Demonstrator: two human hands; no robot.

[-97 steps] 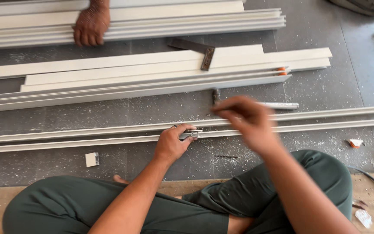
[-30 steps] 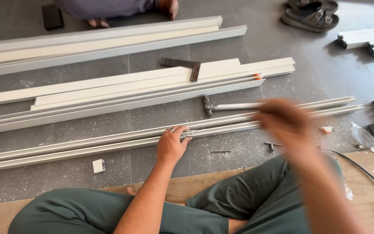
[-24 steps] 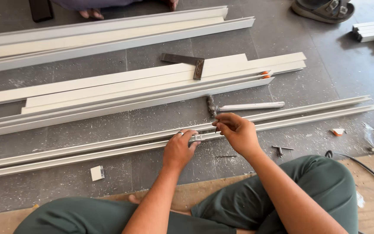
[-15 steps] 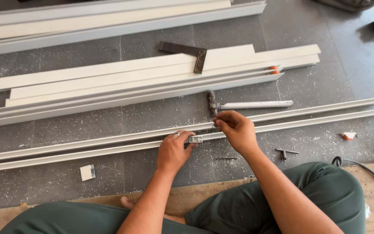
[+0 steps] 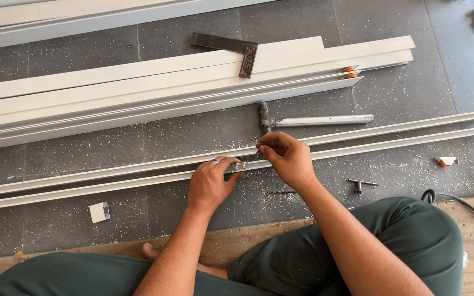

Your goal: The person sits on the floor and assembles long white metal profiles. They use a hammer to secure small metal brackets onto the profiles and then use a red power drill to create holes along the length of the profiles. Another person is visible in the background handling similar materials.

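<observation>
— Aluminium: what is each grip doing on it?

— The left hand [image 5: 209, 183] presses a small metal bracket [image 5: 240, 166] onto the near rail [image 5: 138, 181], fingers closed over it. The right hand [image 5: 287, 159] pinches something tiny just above that bracket; I cannot tell what.

— Where does the rail lie?

— On the grey floor [image 5: 56, 225], beside a second rail [image 5: 385, 127], both running left to right.

— And around them?

— A hammer [image 5: 314, 120] just beyond the hands, a chuck key [image 5: 360, 185] near the right knee, a square [image 5: 237, 48] on stacked white profiles [image 5: 138, 87].

Bare forearms, dark green trousers [image 5: 412, 241], a bare foot [image 5: 152, 251], and a silver ring [image 5: 215, 161] on one finger.
</observation>
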